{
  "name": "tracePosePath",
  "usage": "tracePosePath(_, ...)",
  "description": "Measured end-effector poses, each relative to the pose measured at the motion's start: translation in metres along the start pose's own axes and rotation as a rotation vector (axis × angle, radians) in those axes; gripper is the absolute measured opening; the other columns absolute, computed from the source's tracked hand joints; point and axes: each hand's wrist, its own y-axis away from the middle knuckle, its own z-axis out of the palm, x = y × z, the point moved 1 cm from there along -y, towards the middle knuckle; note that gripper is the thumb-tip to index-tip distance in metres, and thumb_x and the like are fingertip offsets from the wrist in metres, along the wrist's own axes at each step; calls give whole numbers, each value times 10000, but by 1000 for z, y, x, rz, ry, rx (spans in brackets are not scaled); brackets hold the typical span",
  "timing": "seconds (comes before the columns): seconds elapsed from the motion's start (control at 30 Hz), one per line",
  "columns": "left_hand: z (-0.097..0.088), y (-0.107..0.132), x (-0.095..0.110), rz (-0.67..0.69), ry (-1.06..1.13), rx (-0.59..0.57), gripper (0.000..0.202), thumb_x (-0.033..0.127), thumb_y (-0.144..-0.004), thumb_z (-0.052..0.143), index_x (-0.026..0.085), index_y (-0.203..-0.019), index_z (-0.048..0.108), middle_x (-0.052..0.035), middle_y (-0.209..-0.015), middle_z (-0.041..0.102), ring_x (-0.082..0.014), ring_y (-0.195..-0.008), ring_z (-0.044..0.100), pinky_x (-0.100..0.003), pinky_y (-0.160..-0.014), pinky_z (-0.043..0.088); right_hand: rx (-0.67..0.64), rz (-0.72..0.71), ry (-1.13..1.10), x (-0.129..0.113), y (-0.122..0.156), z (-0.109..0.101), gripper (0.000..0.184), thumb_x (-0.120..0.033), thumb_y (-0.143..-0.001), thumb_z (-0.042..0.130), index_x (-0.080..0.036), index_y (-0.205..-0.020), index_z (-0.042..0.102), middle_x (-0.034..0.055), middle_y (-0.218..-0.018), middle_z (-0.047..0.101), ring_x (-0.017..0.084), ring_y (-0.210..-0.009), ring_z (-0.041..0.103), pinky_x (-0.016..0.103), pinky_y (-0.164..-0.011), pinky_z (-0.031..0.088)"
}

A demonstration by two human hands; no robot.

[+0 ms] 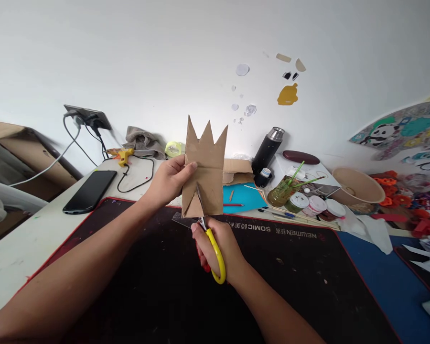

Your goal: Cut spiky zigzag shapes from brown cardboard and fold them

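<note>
A brown cardboard piece with three pointed spikes along its top is held upright above a black desk mat. My left hand pinches its left edge, thumb on the front face. My right hand grips yellow-handled scissors from below. The scissor blades point up into the bottom edge of the cardboard, inside a cut notch.
A black phone lies at the mat's left. A glue gun, a grey cloth and a wall socket with cables are behind. A black flask, paint jars, brushes, a paper bowl and paper scraps crowd the right.
</note>
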Motion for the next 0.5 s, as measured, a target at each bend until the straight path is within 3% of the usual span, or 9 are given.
tracePosePath(0.23, 0, 0, 4, 8, -37, -16, 455, 617, -839, 829, 179, -894, 719, -33, -850, 752, -174, -701, 635, -253, -605, 505, -18, -80, 44, -9, 2, -5, 341, -521, -1046, 639, -208, -911, 636, -8, -621, 715, 137, -538, 670, 221, -582, 520)
tracePosePath(0.4, 2, 1, 6, 23, -60, -30, 465, 621, -838, 827, 174, -873, 704, -30, -833, 741, -171, -709, 628, -245, -615, 509, -31, -20, 11, -11, 0, -5, 368, -562, -997, 703, -210, -909, 643, 10, -665, 752, 148, -547, 681, 230, -573, 524)
tracePosePath(0.5, 4, 1, 6, 19, -24, -34, 471, 621, -827, 838, 171, -882, 710, -28, -825, 739, -164, -701, 623, -238, -613, 505, -41, 37, -46, -9, 1, -2, 387, -598, -995, 687, -226, -914, 616, -34, -583, 671, 145, -462, 632, 223, -473, 487)
